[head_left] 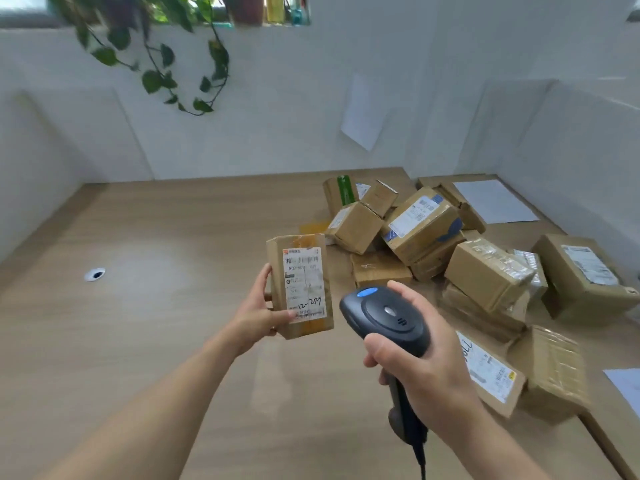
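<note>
Wood-grain tabletop (156, 323) fills the view, with white partition walls round it. Far left: small round white cable grommet (95, 274) set into the top. Above that, green trailing leafy plant (152, 53) hangs down the wall. Centre-left: left hand (258, 313) holds a small upright brown cardboard parcel (299, 285) clear of the table, thumb on the lower front face, fingers wrapped round its left edge. The parcel's white shipping label (304, 284) faces the camera, barcode at the top, handwritten number near the bottom. Just right of the parcel and slightly lower: black handheld barcode scanner (384, 317) with a blue button on its head; head near the parcel's right edge, not touching. Right hand (426, 362) is clamped round the scanner's handle, thumb lying against the head; the cable runs out the bottom of the frame. Right side: loose heap of brown taped cardboard boxes (485, 271) on the table, several labelled. Behind the heap, a white paper sheet (495, 200) lies flat.
</note>
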`<control>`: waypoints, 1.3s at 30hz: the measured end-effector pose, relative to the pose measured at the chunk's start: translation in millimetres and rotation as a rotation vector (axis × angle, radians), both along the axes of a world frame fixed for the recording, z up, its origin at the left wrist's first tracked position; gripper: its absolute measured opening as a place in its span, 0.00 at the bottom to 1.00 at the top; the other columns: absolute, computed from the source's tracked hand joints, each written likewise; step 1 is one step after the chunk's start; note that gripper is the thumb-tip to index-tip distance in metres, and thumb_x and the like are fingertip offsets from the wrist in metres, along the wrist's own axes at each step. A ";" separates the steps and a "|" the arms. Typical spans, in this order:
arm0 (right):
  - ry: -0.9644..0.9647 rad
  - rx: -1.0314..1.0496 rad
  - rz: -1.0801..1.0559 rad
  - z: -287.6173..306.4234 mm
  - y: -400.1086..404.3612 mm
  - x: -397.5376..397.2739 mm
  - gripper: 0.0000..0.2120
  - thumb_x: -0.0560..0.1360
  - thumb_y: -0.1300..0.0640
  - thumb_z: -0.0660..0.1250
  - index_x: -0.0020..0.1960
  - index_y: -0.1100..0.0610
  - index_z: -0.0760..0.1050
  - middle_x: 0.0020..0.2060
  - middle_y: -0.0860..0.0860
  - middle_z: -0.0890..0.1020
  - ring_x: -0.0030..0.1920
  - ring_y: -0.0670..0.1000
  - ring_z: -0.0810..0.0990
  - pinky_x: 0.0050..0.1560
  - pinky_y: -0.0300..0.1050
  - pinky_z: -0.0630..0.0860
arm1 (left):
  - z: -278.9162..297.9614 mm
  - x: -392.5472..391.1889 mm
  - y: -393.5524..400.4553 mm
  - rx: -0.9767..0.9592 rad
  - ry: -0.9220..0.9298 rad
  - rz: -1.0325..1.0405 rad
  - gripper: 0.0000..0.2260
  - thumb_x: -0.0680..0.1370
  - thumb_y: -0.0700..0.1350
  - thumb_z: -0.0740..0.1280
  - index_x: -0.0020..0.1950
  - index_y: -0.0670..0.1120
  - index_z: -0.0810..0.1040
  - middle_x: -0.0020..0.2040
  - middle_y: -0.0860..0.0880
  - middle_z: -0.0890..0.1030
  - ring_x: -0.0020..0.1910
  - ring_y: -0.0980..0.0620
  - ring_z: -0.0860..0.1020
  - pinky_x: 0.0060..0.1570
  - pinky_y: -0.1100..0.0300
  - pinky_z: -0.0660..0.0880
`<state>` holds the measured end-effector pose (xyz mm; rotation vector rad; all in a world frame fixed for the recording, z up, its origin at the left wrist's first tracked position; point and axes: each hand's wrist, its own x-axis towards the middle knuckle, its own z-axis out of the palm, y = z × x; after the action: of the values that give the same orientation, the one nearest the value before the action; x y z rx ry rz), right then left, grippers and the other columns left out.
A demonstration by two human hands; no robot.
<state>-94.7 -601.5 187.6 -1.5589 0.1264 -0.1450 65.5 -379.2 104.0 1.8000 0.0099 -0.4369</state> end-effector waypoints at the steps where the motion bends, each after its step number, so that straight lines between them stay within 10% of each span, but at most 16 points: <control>1: -0.010 -0.002 0.033 3.8 5.7 -5.8 0.40 0.55 0.43 0.78 0.67 0.42 0.72 0.48 0.50 0.86 0.42 0.53 0.85 0.33 0.45 0.78 | 9.5 -10.5 7.6 -0.015 -0.023 0.021 0.49 0.73 0.34 0.76 0.79 0.65 0.51 0.60 0.46 0.77 0.51 0.44 0.85 0.50 0.40 0.82; 20: -0.165 0.071 0.382 42.2 91.7 -130.0 0.28 0.62 0.56 0.77 0.58 0.39 0.74 0.48 0.44 0.86 0.38 0.49 0.85 0.31 0.38 0.77 | 79.3 -215.5 111.7 -0.024 -0.257 0.397 0.50 0.72 0.34 0.77 0.80 0.66 0.53 0.63 0.46 0.76 0.53 0.46 0.85 0.51 0.40 0.82; 39: -0.178 0.050 0.639 32.8 314.8 -176.4 0.40 0.54 0.46 0.79 0.66 0.43 0.75 0.53 0.51 0.86 0.44 0.52 0.87 0.38 0.37 0.79 | 96.9 -326.1 361.8 0.065 -0.263 0.600 0.47 0.70 0.37 0.78 0.77 0.69 0.57 0.63 0.47 0.77 0.55 0.43 0.83 0.48 0.44 0.84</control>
<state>-271.1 -286.7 220.4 -1.4601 -0.5027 0.2220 -260.6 -17.4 200.9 1.8025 0.3735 0.2297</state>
